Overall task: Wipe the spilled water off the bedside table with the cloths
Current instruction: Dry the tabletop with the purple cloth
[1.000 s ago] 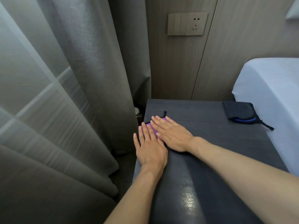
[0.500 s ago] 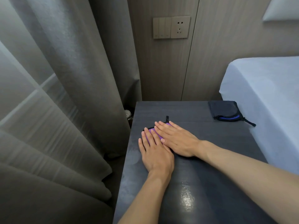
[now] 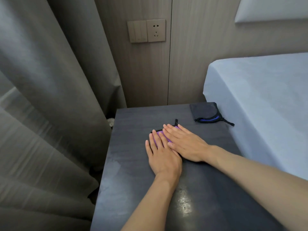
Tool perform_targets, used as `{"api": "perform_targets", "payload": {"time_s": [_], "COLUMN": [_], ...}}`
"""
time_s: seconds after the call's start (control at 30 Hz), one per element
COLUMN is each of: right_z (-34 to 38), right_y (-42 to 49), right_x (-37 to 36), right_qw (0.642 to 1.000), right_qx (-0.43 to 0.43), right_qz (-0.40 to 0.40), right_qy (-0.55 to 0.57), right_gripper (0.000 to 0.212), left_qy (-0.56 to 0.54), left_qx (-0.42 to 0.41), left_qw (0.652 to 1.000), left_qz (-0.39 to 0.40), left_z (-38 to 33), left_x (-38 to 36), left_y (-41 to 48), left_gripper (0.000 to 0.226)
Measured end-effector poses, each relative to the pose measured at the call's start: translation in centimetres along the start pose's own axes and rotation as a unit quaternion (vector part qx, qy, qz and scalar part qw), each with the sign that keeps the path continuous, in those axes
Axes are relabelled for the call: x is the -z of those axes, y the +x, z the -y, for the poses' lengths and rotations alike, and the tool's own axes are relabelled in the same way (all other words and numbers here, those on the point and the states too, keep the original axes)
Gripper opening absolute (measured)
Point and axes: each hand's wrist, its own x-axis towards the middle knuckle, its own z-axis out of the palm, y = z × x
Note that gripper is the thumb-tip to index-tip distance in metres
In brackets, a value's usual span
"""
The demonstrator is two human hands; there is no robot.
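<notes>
A purple cloth [image 3: 156, 139] with black edging lies flat on the dark grey bedside table [image 3: 130, 147], left of its middle. My left hand [image 3: 164, 160] and my right hand [image 3: 188, 145] both press flat on it, side by side, the right fingers partly over the left. Only slivers of purple and a black loop show past the fingertips. A second cloth [image 3: 204, 111], dark grey with blue trim, lies untouched at the table's back right corner. A glossy wet-looking patch [image 3: 184, 204] shines near the front, and a paler smear [image 3: 115, 170] marks the left side.
Grey curtains [image 3: 58, 97] hang close along the table's left edge, with a small object [image 3: 110, 122] in the gap. A bed with a white sheet [image 3: 260, 100] butts against the table's right side. The wood-panel wall behind carries a switch and socket plate [image 3: 155, 30].
Both hands have slid the purple cloth to the right, away from the table's left edge. The view has also shifted, showing more of the table's left side.
</notes>
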Motion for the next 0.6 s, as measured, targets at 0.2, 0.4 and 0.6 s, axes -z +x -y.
{"api": "perform_targets", "payload": {"time_s": [0.2,0.4,0.6], "right_z": [-2.4,-3.8,-4.5], "right_y": [-2.2,-4.2,-5.5], "right_x": [-0.3,-0.2,-0.3], "right_qw": [0.999,0.996,0.991], "right_qx": [-0.039,-0.087,-0.133], "right_qz": [-0.011,-0.018,-0.021], "right_qy": [0.009,0.031,0.028], "right_gripper": [0.074,0.069,0.062], "left_qy": [-0.001,0.003,0.023], "left_qx": [-0.041,-0.089,-0.158], "left_qw": [0.999,0.996,0.987], "left_qz": [0.008,0.016,0.022], "left_z": [-2.7,-4.8,-5.6], "left_x": [-0.5,-0.8,-0.5], "left_y": [0.4,0.9,1.7], "left_gripper": [0.060,0.061,0.063]}}
